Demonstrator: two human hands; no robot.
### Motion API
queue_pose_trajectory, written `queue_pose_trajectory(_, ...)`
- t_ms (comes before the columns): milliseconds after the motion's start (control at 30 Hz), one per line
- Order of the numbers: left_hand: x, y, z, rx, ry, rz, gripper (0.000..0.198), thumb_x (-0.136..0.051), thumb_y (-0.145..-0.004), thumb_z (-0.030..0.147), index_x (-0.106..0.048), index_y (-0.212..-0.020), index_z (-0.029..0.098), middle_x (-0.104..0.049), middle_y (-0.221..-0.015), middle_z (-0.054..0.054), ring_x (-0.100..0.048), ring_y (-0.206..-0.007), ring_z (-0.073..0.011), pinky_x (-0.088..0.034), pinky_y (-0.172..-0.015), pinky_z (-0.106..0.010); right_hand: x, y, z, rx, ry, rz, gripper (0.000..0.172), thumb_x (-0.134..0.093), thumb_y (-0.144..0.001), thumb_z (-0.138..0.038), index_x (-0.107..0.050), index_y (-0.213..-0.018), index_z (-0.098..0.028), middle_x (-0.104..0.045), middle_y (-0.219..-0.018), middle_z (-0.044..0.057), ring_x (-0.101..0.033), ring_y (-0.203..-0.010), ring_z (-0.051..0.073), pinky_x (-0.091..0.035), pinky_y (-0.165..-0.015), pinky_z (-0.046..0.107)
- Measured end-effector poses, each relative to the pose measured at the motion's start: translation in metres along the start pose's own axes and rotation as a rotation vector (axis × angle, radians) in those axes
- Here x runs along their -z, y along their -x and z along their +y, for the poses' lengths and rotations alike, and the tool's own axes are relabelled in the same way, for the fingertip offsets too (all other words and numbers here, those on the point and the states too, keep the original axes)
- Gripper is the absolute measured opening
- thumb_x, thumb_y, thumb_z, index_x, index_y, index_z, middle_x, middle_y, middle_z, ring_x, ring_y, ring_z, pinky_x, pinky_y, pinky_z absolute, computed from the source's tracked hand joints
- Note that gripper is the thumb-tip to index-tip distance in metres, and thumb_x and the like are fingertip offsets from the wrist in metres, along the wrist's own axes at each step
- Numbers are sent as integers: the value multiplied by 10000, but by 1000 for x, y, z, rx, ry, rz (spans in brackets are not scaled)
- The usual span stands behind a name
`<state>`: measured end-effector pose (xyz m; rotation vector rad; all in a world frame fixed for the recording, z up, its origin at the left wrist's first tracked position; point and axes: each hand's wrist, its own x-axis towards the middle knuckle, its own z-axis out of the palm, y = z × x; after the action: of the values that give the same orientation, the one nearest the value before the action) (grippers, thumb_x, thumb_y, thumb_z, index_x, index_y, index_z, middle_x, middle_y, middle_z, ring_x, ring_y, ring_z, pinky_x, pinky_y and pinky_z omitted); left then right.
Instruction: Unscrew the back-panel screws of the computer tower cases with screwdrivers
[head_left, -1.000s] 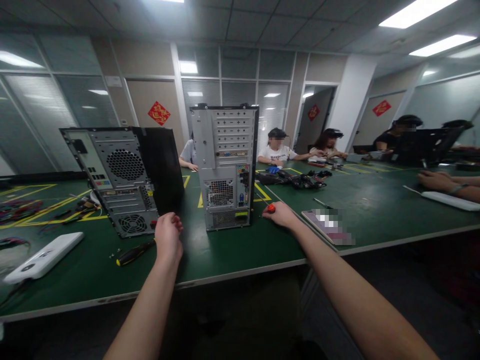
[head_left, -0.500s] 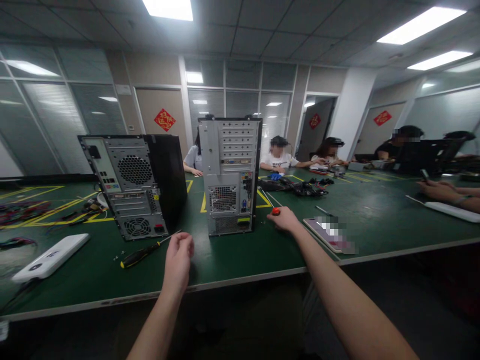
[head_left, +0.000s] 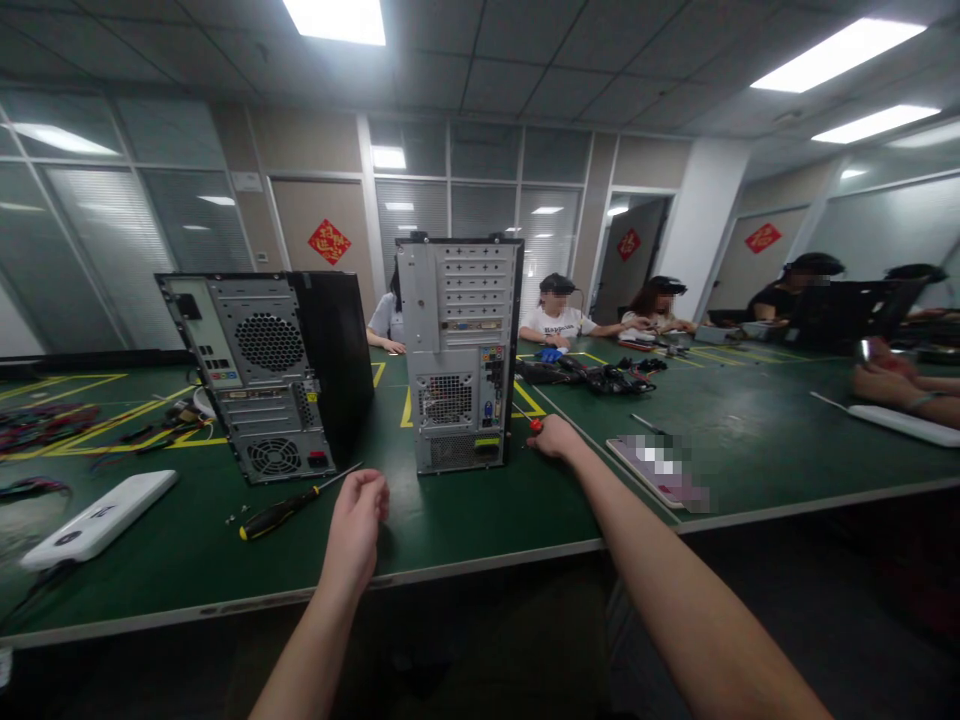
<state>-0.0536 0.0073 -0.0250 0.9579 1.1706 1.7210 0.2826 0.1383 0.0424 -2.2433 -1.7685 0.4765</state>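
My right hand point(head_left: 553, 438) is closed round a screwdriver with a red handle point(head_left: 535, 426); its thin shaft shows beyond the fingers. It rests beside the right side of a computer tower point(head_left: 461, 400), which stands upright with its rear panel towards me. My left hand point(head_left: 360, 505) lies near the table's front edge, left of that tower, fingers curled in; what they hold, if anything, is hidden. Just left of it, a black and yellow screwdriver point(head_left: 279, 513) lies on the table, its tip close to my fingers. A second computer tower point(head_left: 262, 380) stands behind that screwdriver.
Loose screws point(head_left: 237, 515) lie by the yellow screwdriver. A white power bank-like box point(head_left: 101, 520) is at left, a phone point(head_left: 649, 465) at right. Black cables point(head_left: 619, 375) lie farther back on the green table point(head_left: 750, 430). Several people sit around it; another person's hands point(head_left: 885, 378) are at right.
My right hand has moved slightly left with the red-handled screwdriver, nearer the middle tower. My left hand has barely moved. The other person's hands at right have shifted a little.
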Motion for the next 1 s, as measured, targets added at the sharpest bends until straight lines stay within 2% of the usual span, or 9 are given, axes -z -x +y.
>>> queue_pose_trajectory(133, 0, 1, -1, 0, -19, -5, 295, -714, -790, 441, -613, -935, 205, -577, -756, 34, -510, -644, -111, -383, -584, -232, 2, 5, 2, -11, -28, 24, 395, -680, -1007, -393, -625, -1341, -190, -642, -1351, 104, -674, -1135, 250, -589, -948, 463)
queue_pose_trajectory(333, -4, 2, 1, 16, -15, -4, 332, -724, -762, 461, -615, -938, 201, -578, -742, 28, -517, -642, -118, -383, -581, -232, 7, 16, 8, -8, -175, -33, 395, -687, -1000, -403, -638, -1324, -182, -648, -1341, 94, -675, -1137, 265, -590, -945, 457)
queue_pose_trajectory(500, -5, 2, 2, -5, -27, 3, 321, -713, -750, 453, -606, -920, 204, -557, -712, 35, -499, -625, -119, -368, -570, -231, 7, 18, 7, -67, -375, -10, 400, -695, -997, -396, -635, -1329, -181, -645, -1345, 104, -673, -1143, 261, -587, -948, 453)
queue_pose_trajectory(600, -3, 4, 3, -40, -81, -23, 295, -694, -790, 461, -607, -907, 205, -538, -695, 39, -487, -617, -121, -360, -569, -234, 9, 31, 14, -75, -549, 11, 406, -687, -1002, -396, -626, -1339, -179, -644, -1345, 104, -676, -1134, 257, -590, -945, 465)
queue_pose_trajectory(700, -7, 12, 9, -129, -224, -138, 286, -695, -826, 467, -629, -900, 198, -586, -741, 17, -529, -667, -136, -400, -614, -248, 7, 58, 28, -21, -756, 12, 396, -676, -1010, -395, -622, -1344, -189, -644, -1346, 101, -677, -1126, 248, -592, -942, 468)
queue_pose_trajectory(800, -28, 27, 18, -217, -382, -381, 257, -685, -871, 437, -680, -954, 194, -646, -812, -10, -581, -730, -154, -452, -681, -270, -6, 94, 36, 89, -971, -23, 336, -675, -1009, -407, -655, -1251, -175, -689, -1215, 78, -699, -983, 200, -609, -843, 395)
queue_pose_trajectory(867, -49, 38, 23, -279, -409, -514, 229, -683, -884, 393, -703, -998, 195, -670, -848, -21, -608, -761, -159, -471, -701, -278, -21, 118, 32, 173, -1113, -45, 380, -840, -834, -475, -681, -993, -168, -726, -987, 50, -635, -673, 125, -554, -641, 286)
queue_pose_trajectory(900, -59, 44, 23, -316, -402, -557, 222, -686, -886, 365, -711, -1030, 198, -690, -897, -32, -630, -806, -165, -483, -726, -282, -28, 130, 27, 214, -1172, -61, 431, -892, -750, -504, -667, -922, -179, -727, -930, 38, -576, -591, 96, -512, -579, 261)
queue_pose_trajectory(1000, -83, 56, 20, -362, -336, -604, 259, -716, -872, 322, -731, -1105, 209, -727, -1011, -55, -667, -897, -177, -504, -752, -283, -47, 160, 8, 288, -1274, -116, 524, -920, -659, -546, -644, -951, -209, -678, -724, -16, -482, -498, 83, -423, -495, 230)
